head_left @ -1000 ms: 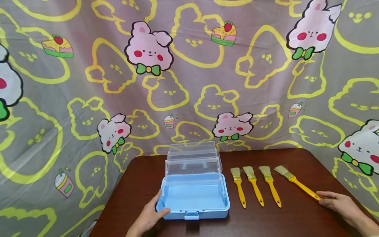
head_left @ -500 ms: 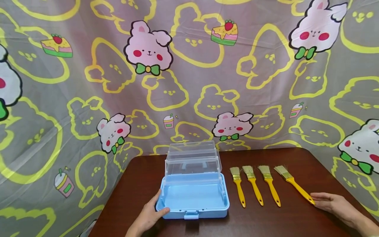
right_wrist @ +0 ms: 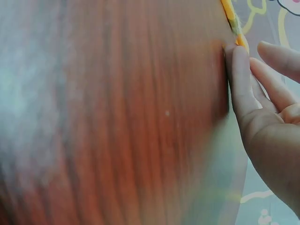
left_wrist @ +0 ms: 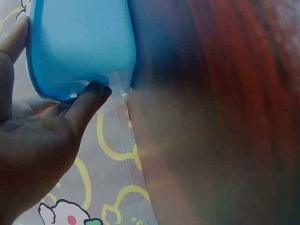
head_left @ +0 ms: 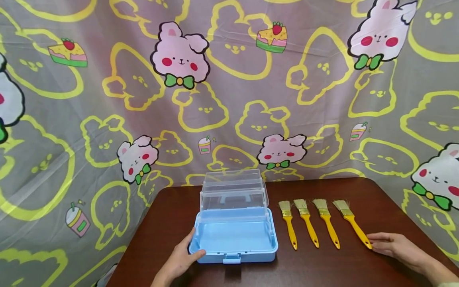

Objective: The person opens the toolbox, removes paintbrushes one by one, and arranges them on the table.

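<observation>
A light blue plastic box (head_left: 234, 237) stands with its clear lid and tiered trays (head_left: 233, 191) raised at the back; its inside shows bare. My left hand (head_left: 181, 259) holds the box's front left corner, thumb on the front rim and fingers along the left side. The left wrist view shows those fingers (left_wrist: 84, 105) against the blue wall. To the right, several yellow-handled paintbrushes lie in a row, bristles away from me. My right hand (head_left: 398, 249) touches the handle end of the rightmost paintbrush (head_left: 356, 231) with straight fingertips, the thumb apart from it in the right wrist view.
The other paintbrushes (head_left: 308, 229) lie side by side between the box and the rightmost one, handles toward me. All stands on a dark brown wooden table (head_left: 322, 271). A patterned cloth (head_left: 229, 99) hangs around the table's back and sides.
The rightmost paintbrush's handle end has swung left, with my right hand moving left against it, so it lies closer to the angle of the others. My left hand stays on the box.
</observation>
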A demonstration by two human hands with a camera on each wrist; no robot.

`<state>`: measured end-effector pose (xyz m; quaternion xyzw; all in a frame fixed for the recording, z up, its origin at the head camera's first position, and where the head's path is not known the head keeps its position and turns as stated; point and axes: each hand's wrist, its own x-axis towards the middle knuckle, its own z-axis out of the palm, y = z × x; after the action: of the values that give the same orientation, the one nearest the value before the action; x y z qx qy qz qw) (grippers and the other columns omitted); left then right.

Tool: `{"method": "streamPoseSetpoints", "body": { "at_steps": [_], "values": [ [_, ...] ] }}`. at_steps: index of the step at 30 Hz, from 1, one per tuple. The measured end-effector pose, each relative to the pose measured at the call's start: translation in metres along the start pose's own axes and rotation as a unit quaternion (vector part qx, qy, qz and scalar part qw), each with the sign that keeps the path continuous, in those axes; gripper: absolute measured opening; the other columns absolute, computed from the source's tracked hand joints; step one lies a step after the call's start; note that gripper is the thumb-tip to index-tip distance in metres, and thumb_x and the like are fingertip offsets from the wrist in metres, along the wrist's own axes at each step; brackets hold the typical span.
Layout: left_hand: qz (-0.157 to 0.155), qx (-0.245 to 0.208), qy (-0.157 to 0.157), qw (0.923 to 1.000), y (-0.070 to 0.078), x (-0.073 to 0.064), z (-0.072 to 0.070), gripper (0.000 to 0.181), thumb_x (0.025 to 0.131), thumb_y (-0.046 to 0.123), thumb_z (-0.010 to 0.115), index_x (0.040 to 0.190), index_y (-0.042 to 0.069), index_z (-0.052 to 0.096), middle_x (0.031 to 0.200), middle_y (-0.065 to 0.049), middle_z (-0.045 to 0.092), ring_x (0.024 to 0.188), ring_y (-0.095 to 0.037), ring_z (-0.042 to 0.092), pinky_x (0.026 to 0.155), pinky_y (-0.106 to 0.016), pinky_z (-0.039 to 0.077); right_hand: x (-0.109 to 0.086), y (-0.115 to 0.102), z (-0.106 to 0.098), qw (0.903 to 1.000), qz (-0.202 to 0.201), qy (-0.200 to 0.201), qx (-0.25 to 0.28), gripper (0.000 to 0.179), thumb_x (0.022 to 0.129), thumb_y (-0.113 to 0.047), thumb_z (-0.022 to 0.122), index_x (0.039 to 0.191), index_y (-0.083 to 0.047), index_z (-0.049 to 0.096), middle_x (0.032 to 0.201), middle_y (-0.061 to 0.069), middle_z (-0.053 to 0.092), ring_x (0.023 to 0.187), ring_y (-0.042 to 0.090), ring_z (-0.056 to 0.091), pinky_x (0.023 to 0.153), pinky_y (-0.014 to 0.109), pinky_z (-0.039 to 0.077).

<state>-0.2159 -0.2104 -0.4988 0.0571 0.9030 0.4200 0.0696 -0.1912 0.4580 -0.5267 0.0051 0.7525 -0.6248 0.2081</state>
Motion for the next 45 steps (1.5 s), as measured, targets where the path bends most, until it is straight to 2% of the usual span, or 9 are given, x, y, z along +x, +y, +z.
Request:
{"method": "streamPoseSetpoints", "body": {
  "at_steps": [16, 26, 36, 39, 41, 43, 45],
  "values": [
    [0.009, 0.000, -0.002, 1.0000, -0.001, 0.001, -0.001, 0.094, 0.081, 0.041, 0.073, 0.147, -0.004, 0.023, 0.147, -0.029, 0.028, 0.131, -0.044, 0.031, 0.100, -0.060, 0.030, 0.006, -0.007, 0.009, 0.9998, 0.006, -0.002, 0.017, 0.042, 0.095, -0.008, 0.056, 0.121, 0.023, 0.046, 0.112, 0.012, 0.063, 0.096, 0.014, 0.063, 0.084, 0.039, 0.051],
    [0.019, 0.008, -0.002, 0.9998, 0.003, -0.001, -0.003, 0.094, 0.082, 0.042, 0.072, 0.147, -0.005, 0.023, 0.146, -0.030, 0.029, 0.131, -0.044, 0.032, 0.100, -0.060, 0.030, 0.007, -0.008, 0.007, 0.9986, -0.011, -0.037, 0.038, 0.037, 0.098, -0.007, 0.048, 0.120, 0.023, 0.048, 0.112, 0.014, 0.064, 0.097, 0.016, 0.064, 0.085, 0.038, 0.051],
    [0.010, 0.000, -0.002, 1.0000, 0.004, -0.002, -0.002, 0.096, 0.081, 0.043, 0.073, 0.147, -0.005, 0.023, 0.147, -0.029, 0.028, 0.131, -0.043, 0.032, 0.101, -0.059, 0.030, 0.008, -0.010, 0.002, 0.9962, -0.019, -0.064, 0.056, 0.036, 0.098, -0.007, 0.047, 0.119, 0.023, 0.049, 0.112, 0.014, 0.064, 0.098, 0.018, 0.064, 0.085, 0.039, 0.050],
    [0.012, 0.002, -0.003, 0.9999, 0.004, -0.001, -0.003, 0.096, 0.081, 0.042, 0.073, 0.147, -0.005, 0.023, 0.147, -0.029, 0.029, 0.131, -0.043, 0.032, 0.101, -0.059, 0.030, 0.009, -0.014, 0.003, 0.9990, -0.011, -0.041, 0.017, 0.038, 0.098, -0.008, 0.048, 0.118, 0.024, 0.049, 0.109, 0.016, 0.065, 0.096, 0.020, 0.065, 0.083, 0.039, 0.051],
    [0.016, 0.007, -0.006, 0.9998, 0.005, -0.001, -0.004, 0.096, 0.081, 0.042, 0.073, 0.147, -0.006, 0.022, 0.146, -0.029, 0.029, 0.131, -0.043, 0.033, 0.100, -0.059, 0.031, 0.011, -0.019, 0.007, 0.9996, 0.002, 0.001, -0.028, 0.039, 0.098, -0.012, 0.049, 0.117, 0.023, 0.050, 0.107, 0.016, 0.066, 0.093, 0.022, 0.065, 0.080, 0.039, 0.053],
    [0.021, 0.012, -0.013, 0.9996, 0.007, -0.002, -0.006, 0.096, 0.082, 0.042, 0.073, 0.147, -0.006, 0.022, 0.146, -0.029, 0.029, 0.131, -0.043, 0.033, 0.100, -0.059, 0.031, 0.013, -0.025, 0.012, 0.9952, 0.016, 0.051, -0.082, 0.042, 0.098, -0.017, 0.052, 0.116, 0.021, 0.052, 0.104, 0.017, 0.066, 0.090, 0.023, 0.065, 0.077, 0.038, 0.054],
    [0.029, 0.022, -0.020, 0.9991, 0.009, -0.002, -0.009, 0.095, 0.082, 0.042, 0.072, 0.146, -0.007, 0.021, 0.146, -0.030, 0.029, 0.131, -0.043, 0.032, 0.100, -0.059, 0.031, 0.015, -0.033, 0.018, 0.9848, 0.027, 0.100, -0.140, 0.044, 0.096, -0.022, 0.055, 0.115, 0.017, 0.055, 0.101, 0.016, 0.067, 0.086, 0.023, 0.065, 0.073, 0.037, 0.054]
  ]
}}
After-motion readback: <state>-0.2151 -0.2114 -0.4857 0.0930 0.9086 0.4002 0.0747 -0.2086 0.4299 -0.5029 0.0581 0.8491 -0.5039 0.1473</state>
